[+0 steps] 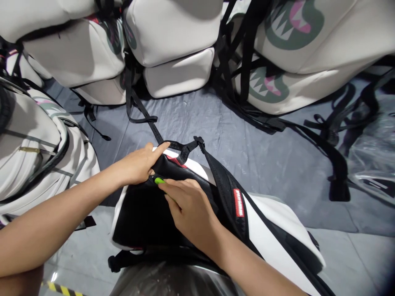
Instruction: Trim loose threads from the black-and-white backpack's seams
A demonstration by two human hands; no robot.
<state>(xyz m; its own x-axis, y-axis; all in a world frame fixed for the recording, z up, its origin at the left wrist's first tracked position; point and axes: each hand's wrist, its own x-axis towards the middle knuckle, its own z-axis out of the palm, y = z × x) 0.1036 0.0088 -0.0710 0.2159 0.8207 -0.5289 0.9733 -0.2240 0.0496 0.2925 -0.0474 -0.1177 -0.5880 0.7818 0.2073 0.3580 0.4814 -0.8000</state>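
A black and white backpack lies on its side in front of me, its black panel turned up towards me. My left hand grips its far left edge, the index finger stretched over the white trim and the thumb tip bent in by the black panel. My right hand is closed round a small bright green tool, whose tip points at the left thumb. Most of the tool is hidden in the fingers, so its kind cannot be told. A shoulder strap with a red label runs along the right of my right hand.
Pale bags are stacked at the back, and more bags stand at the left. Bags with green monster-mouth prints are at the back right. Loose black straps and clear plastic lie right on a grey sheet.
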